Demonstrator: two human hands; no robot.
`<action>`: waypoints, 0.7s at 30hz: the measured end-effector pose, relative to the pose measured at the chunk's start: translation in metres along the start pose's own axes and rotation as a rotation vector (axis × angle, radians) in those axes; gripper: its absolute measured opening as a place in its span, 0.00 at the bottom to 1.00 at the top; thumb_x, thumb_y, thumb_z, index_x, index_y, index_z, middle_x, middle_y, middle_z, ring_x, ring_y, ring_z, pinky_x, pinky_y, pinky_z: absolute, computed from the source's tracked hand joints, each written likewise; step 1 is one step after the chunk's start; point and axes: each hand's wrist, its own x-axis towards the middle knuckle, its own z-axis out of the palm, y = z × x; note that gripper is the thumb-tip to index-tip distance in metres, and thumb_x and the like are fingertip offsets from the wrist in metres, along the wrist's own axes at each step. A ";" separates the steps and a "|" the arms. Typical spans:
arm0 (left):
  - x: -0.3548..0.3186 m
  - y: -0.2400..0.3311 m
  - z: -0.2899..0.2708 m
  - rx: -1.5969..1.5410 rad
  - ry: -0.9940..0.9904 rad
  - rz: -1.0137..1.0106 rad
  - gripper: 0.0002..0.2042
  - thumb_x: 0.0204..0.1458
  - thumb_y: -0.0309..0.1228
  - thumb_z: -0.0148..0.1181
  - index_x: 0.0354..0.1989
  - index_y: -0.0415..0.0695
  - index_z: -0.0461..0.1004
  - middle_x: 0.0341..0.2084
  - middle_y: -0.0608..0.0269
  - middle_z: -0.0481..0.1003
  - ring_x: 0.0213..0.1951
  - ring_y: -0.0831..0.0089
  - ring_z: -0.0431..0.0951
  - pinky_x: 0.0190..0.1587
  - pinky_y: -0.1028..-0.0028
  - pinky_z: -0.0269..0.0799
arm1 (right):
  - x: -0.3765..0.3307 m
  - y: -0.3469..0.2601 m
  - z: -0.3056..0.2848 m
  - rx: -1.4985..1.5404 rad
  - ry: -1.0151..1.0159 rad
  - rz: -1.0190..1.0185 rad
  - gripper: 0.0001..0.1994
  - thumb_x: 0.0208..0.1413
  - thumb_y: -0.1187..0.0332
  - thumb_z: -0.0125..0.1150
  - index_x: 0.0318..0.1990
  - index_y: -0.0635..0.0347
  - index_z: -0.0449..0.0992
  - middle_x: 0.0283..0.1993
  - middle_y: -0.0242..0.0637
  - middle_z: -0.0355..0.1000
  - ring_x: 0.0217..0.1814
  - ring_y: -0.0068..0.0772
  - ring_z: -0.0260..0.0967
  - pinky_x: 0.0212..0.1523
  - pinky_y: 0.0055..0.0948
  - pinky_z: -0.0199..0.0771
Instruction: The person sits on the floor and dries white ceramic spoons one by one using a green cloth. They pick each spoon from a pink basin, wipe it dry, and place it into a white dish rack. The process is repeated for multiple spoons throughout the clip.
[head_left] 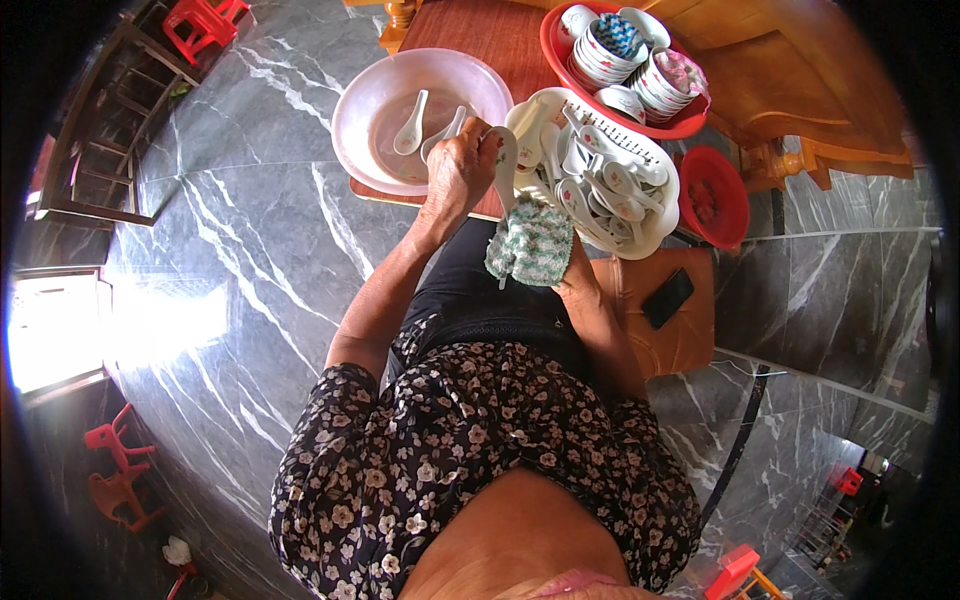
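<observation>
My left hand (462, 172) is closed at the upper end of a white porcelain soup spoon (504, 165) with a red flower print. The spoon's lower part runs into a green-and-white knitted cloth (530, 240), which my right hand (577, 272) grips from beneath; the cloth hides most of its fingers. Just beyond my left hand, a pale translucent basin (350, 115) holds two white spoons, one of them (411, 124) in plain sight. On the right, a white slotted basket (668, 190) is heaped with many similar spoons.
A red basin (690, 128) with stacked bowls and cloths stands at the back on the reddish wooden table (455, 35). Another red basin (722, 200) sits lower right. A dark phone (667, 298) lies on a brown stool (690, 345). Wooden chair parts (770, 90) flank the right.
</observation>
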 end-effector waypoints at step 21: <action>-0.049 0.018 0.009 -0.293 -0.247 -0.113 0.06 0.50 0.27 0.51 0.27 0.36 0.68 0.17 0.51 0.68 0.21 0.62 0.70 0.27 0.69 0.66 | 0.046 0.027 -0.081 -0.117 -0.323 -0.140 0.20 0.56 0.53 0.39 0.46 0.60 0.65 0.43 0.40 0.67 0.43 0.33 0.66 0.43 0.34 0.69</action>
